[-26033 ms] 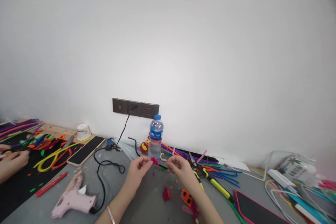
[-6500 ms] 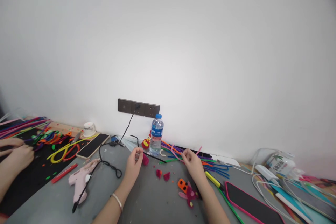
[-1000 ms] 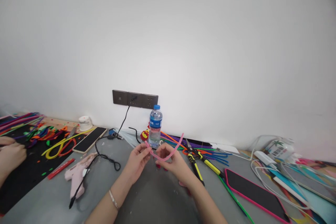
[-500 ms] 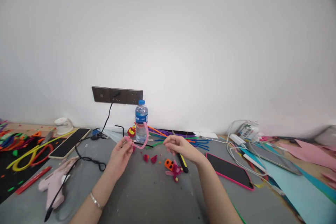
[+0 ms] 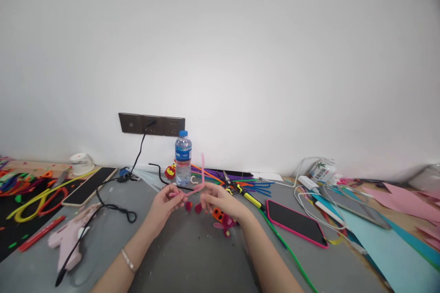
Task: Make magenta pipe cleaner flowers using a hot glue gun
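My left hand [image 5: 167, 200] is closed, with thumb and fingertips pinching a pink pipe cleaner [image 5: 202, 168]. The strip runs rightward out of the pinch, then bends sharply upward. Close by the bend is my right hand [image 5: 220, 199], its fingers loosely curled and apart; whether the fingertips touch the strip is hard to see. Below that hand lie an orange piece with black spots [image 5: 217, 213] and a magenta pipe-cleaner figure [image 5: 227, 225], both partly covered. Small dark-pink pieces [image 5: 198, 208] rest on the grey table between the hands.
A water bottle [image 5: 183, 160] stands behind the hands, beside coloured pipe cleaners [image 5: 256, 186] and yellow-handled pliers [image 5: 252, 199]. Phones lie right [image 5: 295, 223] and left [image 5: 90, 186]. A pink glue gun [image 5: 70, 240] with its black cord sits at left; a green strip [image 5: 288, 252] crosses the right.
My right hand has moved left and down, up to the pink pipe cleaner. The strip's free end now points straight up farther right. The pliers and green strip are more exposed.
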The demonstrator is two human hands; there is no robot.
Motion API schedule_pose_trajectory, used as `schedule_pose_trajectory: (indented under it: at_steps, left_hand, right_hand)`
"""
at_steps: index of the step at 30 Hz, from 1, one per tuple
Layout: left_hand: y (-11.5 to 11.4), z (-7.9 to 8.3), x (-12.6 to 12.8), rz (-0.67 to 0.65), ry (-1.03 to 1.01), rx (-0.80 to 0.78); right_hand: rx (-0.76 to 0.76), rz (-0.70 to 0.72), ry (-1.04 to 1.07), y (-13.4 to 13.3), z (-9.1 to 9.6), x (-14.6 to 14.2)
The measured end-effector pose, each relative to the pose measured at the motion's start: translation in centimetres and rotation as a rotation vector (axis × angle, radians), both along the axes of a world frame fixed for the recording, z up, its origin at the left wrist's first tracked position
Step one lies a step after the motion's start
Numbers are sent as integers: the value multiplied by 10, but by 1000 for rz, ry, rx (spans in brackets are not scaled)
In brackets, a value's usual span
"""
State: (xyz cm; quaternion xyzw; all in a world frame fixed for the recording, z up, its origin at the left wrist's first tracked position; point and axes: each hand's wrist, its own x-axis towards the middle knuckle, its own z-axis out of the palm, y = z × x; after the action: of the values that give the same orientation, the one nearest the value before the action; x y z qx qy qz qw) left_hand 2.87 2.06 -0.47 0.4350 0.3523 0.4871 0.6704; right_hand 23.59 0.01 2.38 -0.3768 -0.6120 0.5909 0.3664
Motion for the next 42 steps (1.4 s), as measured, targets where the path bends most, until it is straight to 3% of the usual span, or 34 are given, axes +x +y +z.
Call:
schedule_pose_trajectory:
  at_steps: [3,5,10,12,16,21,27,31,34,38,42]
  left_hand:
    - [-2,-2,2,-50,169,124]
    - [2,-3,-2,-16,240,213]
    - [21,-6,-24,329,336,405]
    - [28,-8,-33,378,425,426]
    - [33,-16,-39,337,524,443]
    - [33,-25,-42,224,736,634]
    - [39,-25,-47,303,824,634]
    - [38,-17,-45,377,710,579]
    - [33,-9,-38,390,519,430]
    - [25,-3,-25,262,184,137]
    - [19,-2,-15,169,-41,-18]
  right_hand:
    - [18,-18,66,3,-1,-3]
    - [45,-100,128,7,-3,1]
    - [118,-778,284,23,-15,30]
    - [105,-876,285,27,-20,42]
    - [76,-885,235,30,-28,52]
    - [35,-902,150,32,-34,58]
    - [95,-1031,25,35,-39,71]
    - [180,-1033,-69,35,-42,73]
    - [254,-1001,-153,34,-42,70]
    - [357,-926,-273,31,-37,64]
    - [451,-811,-399,27,-33,56]
